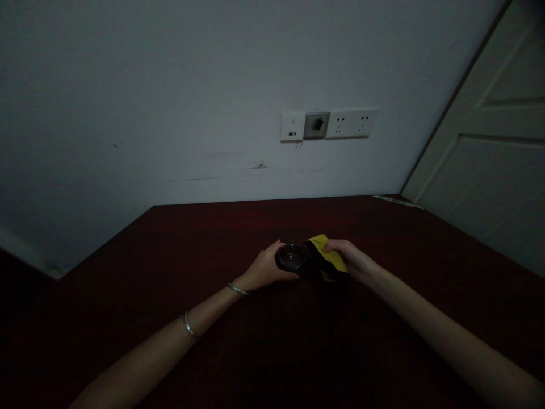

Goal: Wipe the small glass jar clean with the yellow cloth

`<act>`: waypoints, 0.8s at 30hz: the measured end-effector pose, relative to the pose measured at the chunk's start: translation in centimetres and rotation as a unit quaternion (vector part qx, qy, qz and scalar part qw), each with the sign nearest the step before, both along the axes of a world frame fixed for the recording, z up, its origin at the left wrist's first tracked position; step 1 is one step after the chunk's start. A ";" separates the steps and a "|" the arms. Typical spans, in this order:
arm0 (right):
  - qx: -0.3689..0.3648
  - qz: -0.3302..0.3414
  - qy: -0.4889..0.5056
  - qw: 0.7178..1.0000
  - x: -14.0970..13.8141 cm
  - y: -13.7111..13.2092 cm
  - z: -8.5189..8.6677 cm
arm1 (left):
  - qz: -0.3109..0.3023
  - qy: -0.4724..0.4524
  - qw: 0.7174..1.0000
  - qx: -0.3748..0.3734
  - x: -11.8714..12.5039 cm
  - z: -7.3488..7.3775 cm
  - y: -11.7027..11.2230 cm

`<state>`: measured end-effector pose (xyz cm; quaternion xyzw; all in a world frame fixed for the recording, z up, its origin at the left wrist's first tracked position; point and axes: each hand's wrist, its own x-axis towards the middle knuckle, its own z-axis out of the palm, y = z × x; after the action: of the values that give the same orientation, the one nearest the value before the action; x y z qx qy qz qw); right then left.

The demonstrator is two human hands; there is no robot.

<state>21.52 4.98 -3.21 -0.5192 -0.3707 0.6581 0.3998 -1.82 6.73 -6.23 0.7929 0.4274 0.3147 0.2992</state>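
Left hand (266,268) clasps the dark glass ashtray (292,259) from nine o'clock, seemingly to steady it; right hand (352,257) clamps the yellow-and-black cloth (327,253) at the ashtray's three o'clock, thumb on top, likely keeping it bunched! Ashtray lifted or resting on the table (213,227)? Can't tell.

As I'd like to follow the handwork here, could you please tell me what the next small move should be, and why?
Probably, the right hand should ease the yellow-and-black cloth leftward onto the dark dish, because the cloth is just right of the dish and the left hand holds the dish from its left side, which should steady it.
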 end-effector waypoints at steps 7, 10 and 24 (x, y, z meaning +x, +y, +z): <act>0.103 -0.012 -0.075 0.992 1.1 0.6 0.2 | -0.005 0.009 1.000 0.004 -0.5 -0.3 -0.6; 0.187 -0.015 -0.133 0.973 0.8 1.0 0.8 | 0.000 0.010 1.000 0.013 -0.5 -0.3 -0.9; 0.514 0.181 -0.324 0.773 -3.1 2.1 3.8 | 0.002 -0.005 0.999 0.035 -0.6 -0.2 -1.2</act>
<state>18.42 7.04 0.55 -0.3419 -0.8486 0.2223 0.3370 -2.41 5.48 -6.40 0.8008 0.4158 0.3338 0.2727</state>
